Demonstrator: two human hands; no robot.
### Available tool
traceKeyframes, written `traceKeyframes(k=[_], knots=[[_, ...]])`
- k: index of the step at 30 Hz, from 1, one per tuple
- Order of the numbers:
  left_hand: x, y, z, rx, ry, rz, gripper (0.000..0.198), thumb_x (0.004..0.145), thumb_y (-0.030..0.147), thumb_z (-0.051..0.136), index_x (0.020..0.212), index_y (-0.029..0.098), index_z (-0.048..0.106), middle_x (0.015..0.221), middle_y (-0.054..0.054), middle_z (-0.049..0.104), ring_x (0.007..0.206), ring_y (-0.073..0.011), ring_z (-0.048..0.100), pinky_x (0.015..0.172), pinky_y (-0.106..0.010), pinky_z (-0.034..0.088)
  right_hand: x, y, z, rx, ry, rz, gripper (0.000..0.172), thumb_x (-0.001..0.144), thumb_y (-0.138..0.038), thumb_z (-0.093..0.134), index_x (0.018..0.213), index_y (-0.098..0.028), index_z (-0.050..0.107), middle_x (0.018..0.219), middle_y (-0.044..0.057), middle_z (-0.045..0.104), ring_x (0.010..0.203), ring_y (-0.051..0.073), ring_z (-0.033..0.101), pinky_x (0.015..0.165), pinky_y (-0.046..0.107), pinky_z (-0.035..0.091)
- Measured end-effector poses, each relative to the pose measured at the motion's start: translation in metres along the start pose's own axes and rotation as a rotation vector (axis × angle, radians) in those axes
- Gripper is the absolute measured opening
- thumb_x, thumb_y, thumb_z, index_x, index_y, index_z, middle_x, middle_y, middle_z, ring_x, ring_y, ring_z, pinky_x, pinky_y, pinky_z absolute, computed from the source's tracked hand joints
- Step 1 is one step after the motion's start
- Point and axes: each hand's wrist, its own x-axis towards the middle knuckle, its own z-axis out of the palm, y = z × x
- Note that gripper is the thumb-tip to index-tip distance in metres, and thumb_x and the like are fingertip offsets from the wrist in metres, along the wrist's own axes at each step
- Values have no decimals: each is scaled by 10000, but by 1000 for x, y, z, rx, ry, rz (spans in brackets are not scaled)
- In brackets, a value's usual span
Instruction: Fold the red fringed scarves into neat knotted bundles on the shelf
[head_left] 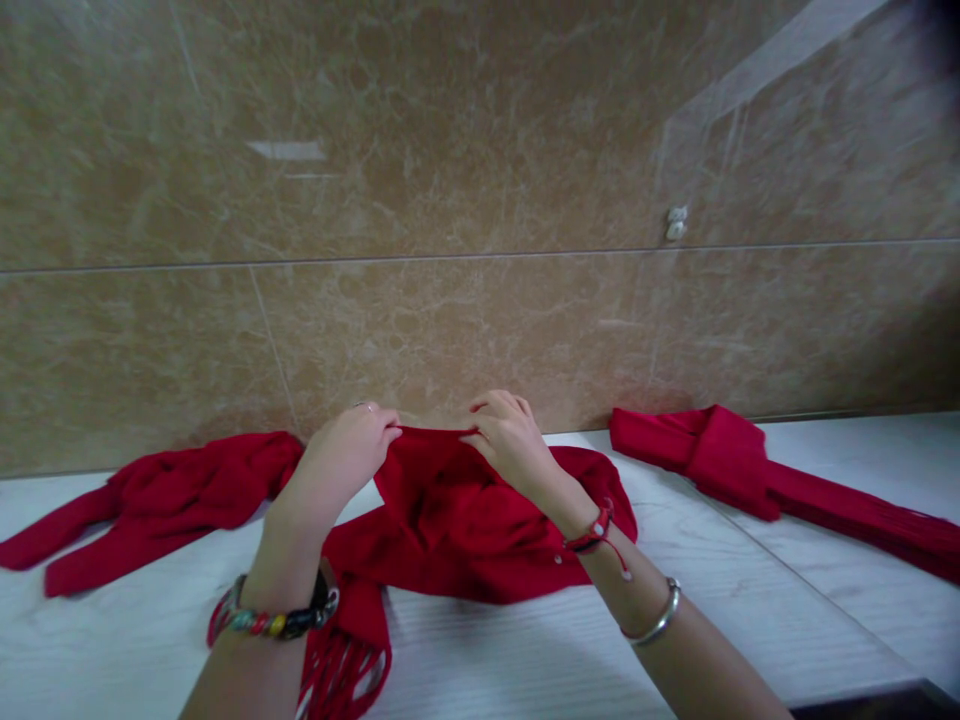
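A red scarf (pixel 480 510) lies loosely bunched in front of me, its fringed end hanging toward the lower left. My left hand (pixel 356 445) pinches the scarf's upper edge at one corner. A short way to the right, my right hand (pixel 502 430) grips the same edge between thumb and fingers. Between the two hands the edge is stretched nearly straight and raised a little above the surface. The rest of the cloth sags below in folds, partly hidden behind my right forearm.
Another crumpled red cloth (pixel 195 490) lies at the left. On the right rests a folded, knotted red scarf (pixel 727 460) with a fringed end. Behind the pale wood-look surface (pixel 480 660) stands a brown marble-tiled wall (pixel 450 340) with a small white fixture (pixel 676 222).
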Motion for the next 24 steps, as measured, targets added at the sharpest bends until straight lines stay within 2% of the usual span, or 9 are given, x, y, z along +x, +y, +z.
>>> traceKeyframes(k=[4, 6, 8, 11, 13, 17, 21, 24], knots=[[1, 20, 6, -192, -8, 112, 375, 766, 320, 505, 1108, 167, 525, 1043, -81, 614, 944, -197, 569, 814, -274, 412, 0, -7, -3, 9, 60, -23, 114, 744, -116, 542, 713, -177, 634, 1011, 84, 558, 1019, 210, 446, 900, 366, 315], [3, 30, 7, -202, -27, 131, 289, 773, 259, 477, 1032, 178, 577, 989, -70, 643, 906, -197, 586, 800, -277, 416, 0, -6, -4, 18, 94, -5, 154, 737, -94, 518, 734, -181, 644, 1037, 86, 547, 1035, 213, 436, 901, 371, 317], [6, 36, 6, -179, 19, 119, 248, 783, 180, 407, 899, 183, 626, 920, -65, 660, 866, -195, 595, 789, -285, 413, -1, -1, -5, 23, 97, 16, 189, 726, -76, 503, 745, -189, 652, 1068, 85, 536, 1062, 218, 418, 905, 378, 316], [6, 33, 0, -204, 82, 128, 267, 775, 159, 368, 830, 185, 628, 886, -54, 659, 840, -184, 590, 772, -279, 412, -4, 9, -6, 16, 35, 38, 208, 705, -57, 500, 741, -189, 656, 1096, 84, 527, 1087, 224, 400, 900, 391, 313], [4, 27, -3, -207, 44, 114, 259, 775, 168, 364, 800, 188, 621, 852, -45, 661, 807, -178, 592, 750, -275, 416, -7, 13, -8, 21, -21, 33, 182, 707, -72, 509, 733, -185, 649, 1081, 83, 535, 1071, 219, 412, 887, 390, 321], [0, 25, 3, -140, -64, 70, 295, 779, 110, 339, 875, 186, 608, 879, -61, 658, 833, -182, 597, 770, -288, 414, -8, 13, -10, 21, -38, -17, 152, 715, -91, 518, 735, -179, 640, 1089, 82, 535, 1069, 211, 412, 897, 378, 316], [0, 45, 13, -90, -43, 128, 311, 778, 136, 420, 1059, 182, 545, 1036, -88, 611, 958, -205, 565, 834, -312, 396, -6, 9, -11, 7, -6, -35, 209, 700, -44, 481, 724, -184, 635, 1050, 73, 546, 1064, 207, 412, 904, 369, 309], [1, 61, 12, -52, -32, 139, 254, 782, 121, 420, 978, 171, 574, 948, -89, 644, 899, -208, 589, 811, -313, 401, -6, 8, -12, 5, 0, -29, 242, 697, -26, 467, 753, -185, 642, 1040, 75, 548, 1052, 204, 420, 894, 367, 318]])
